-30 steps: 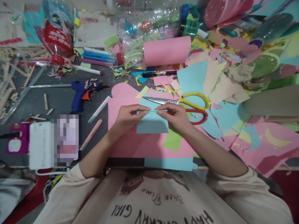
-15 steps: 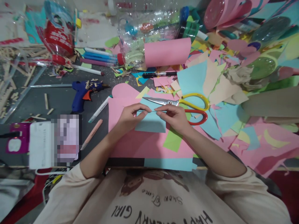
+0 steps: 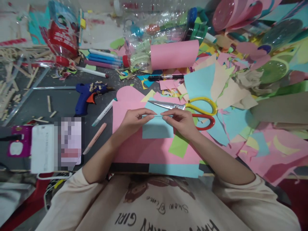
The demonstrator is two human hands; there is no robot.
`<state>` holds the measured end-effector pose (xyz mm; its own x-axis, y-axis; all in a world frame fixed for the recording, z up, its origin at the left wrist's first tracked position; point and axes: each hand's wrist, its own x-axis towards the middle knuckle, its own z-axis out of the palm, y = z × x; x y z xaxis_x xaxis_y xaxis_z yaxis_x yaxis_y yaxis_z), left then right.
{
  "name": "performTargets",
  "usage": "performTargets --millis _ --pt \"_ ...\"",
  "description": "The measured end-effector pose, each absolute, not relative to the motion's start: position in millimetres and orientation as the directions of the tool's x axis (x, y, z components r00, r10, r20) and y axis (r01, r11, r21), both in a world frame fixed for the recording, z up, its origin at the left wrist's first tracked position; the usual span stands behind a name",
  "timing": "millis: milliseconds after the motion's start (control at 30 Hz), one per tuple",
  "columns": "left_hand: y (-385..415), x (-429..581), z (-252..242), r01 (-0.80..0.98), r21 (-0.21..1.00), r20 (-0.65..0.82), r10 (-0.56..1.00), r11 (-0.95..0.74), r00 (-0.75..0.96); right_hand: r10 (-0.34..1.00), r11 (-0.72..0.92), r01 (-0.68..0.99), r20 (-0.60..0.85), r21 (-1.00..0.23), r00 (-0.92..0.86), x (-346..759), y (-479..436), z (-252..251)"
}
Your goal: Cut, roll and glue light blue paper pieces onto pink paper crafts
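Note:
Between my two hands is a piece of light blue paper (image 3: 157, 130), its upper edge pinched in a narrow fold. My left hand (image 3: 138, 119) closes thumb and fingers on the left part of that edge. With a like pinch, my right hand (image 3: 179, 119) grips the right part. Just beyond the fingers lie scissors (image 3: 176, 106) with one yellow and one red handle loop. Under the hands is a large pink paper sheet (image 3: 134, 152). A green paper piece (image 3: 178, 144) rests on it below my right hand.
A blue glue gun (image 3: 83, 96) and markers (image 3: 95, 138) lie to the left, near a phone (image 3: 71, 141). At the back are clear plastic bottles and a pink paper-wrapped cylinder (image 3: 174, 54). Paper scraps (image 3: 243, 93) heap up on the right.
The blue paper has shifted slightly right with my hands, and a thin folded line shows more clearly along its upper edge. Both hands keep their pinch.

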<state>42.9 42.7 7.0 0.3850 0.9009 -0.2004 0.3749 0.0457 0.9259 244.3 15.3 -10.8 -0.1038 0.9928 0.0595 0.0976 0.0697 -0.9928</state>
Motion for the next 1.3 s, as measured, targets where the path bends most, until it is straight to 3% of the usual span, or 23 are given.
performTargets --millis 500,1300 --pt "42.7 41.2 7.3 0.326 0.934 -0.257 0.905 0.144 0.338 0.993 -0.026 0.101 -0.037 -0.995 -0.109 245.2 15.0 -9.4" --pt "41.6 42.0 13.1 0.375 0.917 -0.260 0.914 0.134 0.310 0.990 -0.082 0.064 -0.088 -0.995 -0.108 244.3 15.2 -7.7"
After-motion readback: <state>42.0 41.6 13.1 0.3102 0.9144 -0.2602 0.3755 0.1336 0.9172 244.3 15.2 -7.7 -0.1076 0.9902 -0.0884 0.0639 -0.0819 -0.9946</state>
